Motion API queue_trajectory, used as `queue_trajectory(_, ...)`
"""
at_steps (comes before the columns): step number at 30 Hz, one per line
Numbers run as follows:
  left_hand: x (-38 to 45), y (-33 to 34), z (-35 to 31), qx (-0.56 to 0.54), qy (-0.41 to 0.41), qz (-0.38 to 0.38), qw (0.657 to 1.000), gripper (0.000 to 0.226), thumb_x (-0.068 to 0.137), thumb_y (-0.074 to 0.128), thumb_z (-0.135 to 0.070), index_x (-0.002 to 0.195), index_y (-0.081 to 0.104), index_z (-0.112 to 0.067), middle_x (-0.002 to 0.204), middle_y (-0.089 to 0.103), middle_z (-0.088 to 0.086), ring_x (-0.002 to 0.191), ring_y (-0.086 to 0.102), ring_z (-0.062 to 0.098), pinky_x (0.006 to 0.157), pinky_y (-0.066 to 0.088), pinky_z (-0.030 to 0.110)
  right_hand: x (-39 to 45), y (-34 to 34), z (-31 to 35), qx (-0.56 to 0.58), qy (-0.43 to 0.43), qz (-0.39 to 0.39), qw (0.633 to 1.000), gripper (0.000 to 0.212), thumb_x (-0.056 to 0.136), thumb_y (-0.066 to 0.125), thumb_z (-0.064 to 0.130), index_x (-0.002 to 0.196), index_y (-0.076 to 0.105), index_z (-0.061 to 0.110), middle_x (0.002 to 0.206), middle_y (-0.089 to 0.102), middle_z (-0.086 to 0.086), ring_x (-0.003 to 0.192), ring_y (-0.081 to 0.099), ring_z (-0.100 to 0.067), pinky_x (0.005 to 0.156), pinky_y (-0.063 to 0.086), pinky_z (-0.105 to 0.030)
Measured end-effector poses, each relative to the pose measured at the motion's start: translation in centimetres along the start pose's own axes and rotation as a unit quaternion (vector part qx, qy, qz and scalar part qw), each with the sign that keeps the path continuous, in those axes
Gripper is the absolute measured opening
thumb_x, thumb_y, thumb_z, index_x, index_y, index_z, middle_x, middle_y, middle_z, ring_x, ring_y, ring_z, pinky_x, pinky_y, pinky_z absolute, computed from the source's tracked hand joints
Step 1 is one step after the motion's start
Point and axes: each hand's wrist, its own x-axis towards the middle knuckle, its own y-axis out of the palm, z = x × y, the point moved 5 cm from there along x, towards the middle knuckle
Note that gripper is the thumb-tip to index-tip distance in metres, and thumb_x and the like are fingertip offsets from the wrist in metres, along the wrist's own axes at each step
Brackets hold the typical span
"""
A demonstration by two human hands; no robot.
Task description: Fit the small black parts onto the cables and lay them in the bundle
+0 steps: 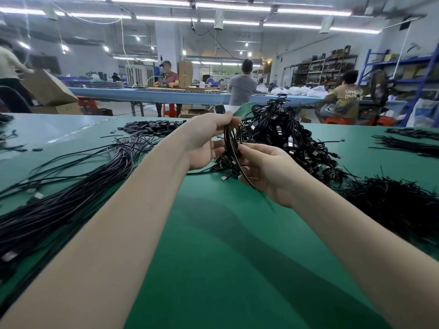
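A coiled black cable [231,143] hangs between both hands above the green table [213,233]. My left hand [204,141] pinches the coil's top. Lower down, my right hand [266,172] grips the coil's lower side with curled fingers. Right behind the hands rises a big heap of coiled black cables with plugs [285,136]. Small black parts [152,127] lie in a pile at the far left of centre. Long straight black cables [66,200] fan across the left of the table. A loose USB plug [225,178] lies under the hands.
A dense pile of thin black ties [392,203] lies at the right, with more strands [408,146] beyond it. Several people sit or stand at a long blue bench [190,95] behind the table. Shelves and a standing fan are at the far right.
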Motion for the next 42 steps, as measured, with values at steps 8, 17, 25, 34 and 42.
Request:
queue_trajectory(8,0.2,1.1,0.3,-0.07,0.016,0.016,0.997,0.031,0.102,0.044,-0.03,0.081,0.06,-0.014,0.073,0.067,-0.002,0.074,0.06,0.014,0.081,0.052,0.032,0.0,0.6,0.5,-0.012,0.001,0.074,0.997,0.028,0.094,0.054,0.041,0.077,0.065,0.022,0.064,0.061,0.005,0.061,0.061,-0.013,0.064,0.055,-0.028)
queue_trajectory(17,0.8,1.9,1.9,0.032,0.063,-0.093,0.993,0.035,0.102,0.044,-0.028,0.075,0.065,-0.021,0.081,0.064,-0.005,0.082,0.056,0.016,0.08,0.043,0.029,0.3,1.1,0.4,-0.443,-0.167,-0.018,0.881,0.028,0.101,0.037,0.036,0.075,0.042,0.025,0.068,0.049,0.006,0.062,0.049,-0.016,0.056,0.04,-0.034)
queue_trajectory(25,-1.9,1.1,2.9,0.717,0.159,-0.17,0.657,0.024,0.099,0.046,-0.031,0.112,0.056,-0.014,0.109,0.064,0.01,0.099,0.061,0.031,0.074,0.047,0.037,1.0,-2.1,-3.6,-0.6,-0.056,0.052,0.796,0.032,0.103,0.03,0.035,0.079,0.036,0.016,0.081,0.051,-0.007,0.074,0.049,-0.026,0.065,0.033,-0.032)
queue_trajectory(34,-4.0,3.5,8.7,0.865,0.35,-0.036,0.358,0.014,0.07,0.072,-0.028,0.067,0.059,-0.024,0.057,0.055,-0.008,0.049,0.054,0.013,0.056,0.041,0.025,-1.9,-3.3,-3.8,-0.714,-0.104,0.146,0.676,0.032,0.103,0.027,0.04,0.087,0.038,0.015,0.071,0.043,0.004,0.064,0.044,-0.022,0.062,0.033,-0.037)
queue_trajectory(42,-1.9,5.0,10.0,0.808,0.261,-0.049,0.526,0.011,0.087,0.045,-0.013,0.096,0.049,-0.018,0.095,0.063,0.002,0.085,0.062,0.023,0.067,0.027,0.031,-1.6,-6.7,0.4,-0.901,-0.112,0.049,0.417,0.052,0.092,0.044,0.058,0.123,0.042,0.017,0.122,0.056,-0.004,0.113,0.054,-0.025,0.091,0.037,-0.042)
